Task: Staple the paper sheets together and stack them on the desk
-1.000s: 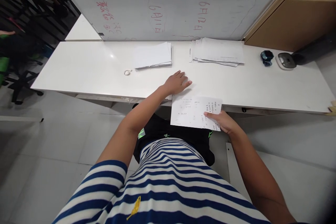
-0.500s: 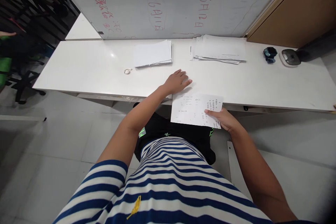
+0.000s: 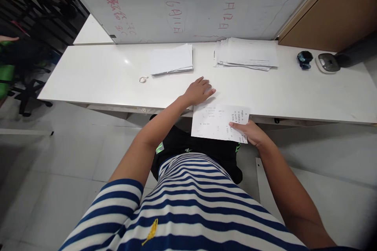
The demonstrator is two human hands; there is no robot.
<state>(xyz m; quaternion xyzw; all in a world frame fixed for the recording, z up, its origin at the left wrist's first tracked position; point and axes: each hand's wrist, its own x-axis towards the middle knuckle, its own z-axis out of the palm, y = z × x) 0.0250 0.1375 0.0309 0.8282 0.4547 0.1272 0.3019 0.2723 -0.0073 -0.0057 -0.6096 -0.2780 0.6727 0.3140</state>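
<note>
My right hand (image 3: 252, 132) pinches the right edge of a printed sheet of paper (image 3: 212, 123), thumb on top, the other fingers hidden underneath. The sheet reaches past the desk's front edge, above my lap. My left hand (image 3: 199, 91) lies flat on the white desk (image 3: 118, 86), palm down with fingers apart, just beyond the sheet's upper left corner. Beyond that hand, a stack of white paper (image 3: 171, 60) lies to the left. A larger paper stack (image 3: 247, 53) is to the right.
A small white earpiece-like object (image 3: 143, 80) lies left of the smaller stack. At the right are a dark wristwatch (image 3: 304, 59), a white-and-black device (image 3: 328, 63) and a cardboard box (image 3: 321, 15). A whiteboard (image 3: 200, 4) with red writing stands along the desk's back.
Almost nothing differs. Both hands and the held sheet stay in place, while the view shifts very slightly.
</note>
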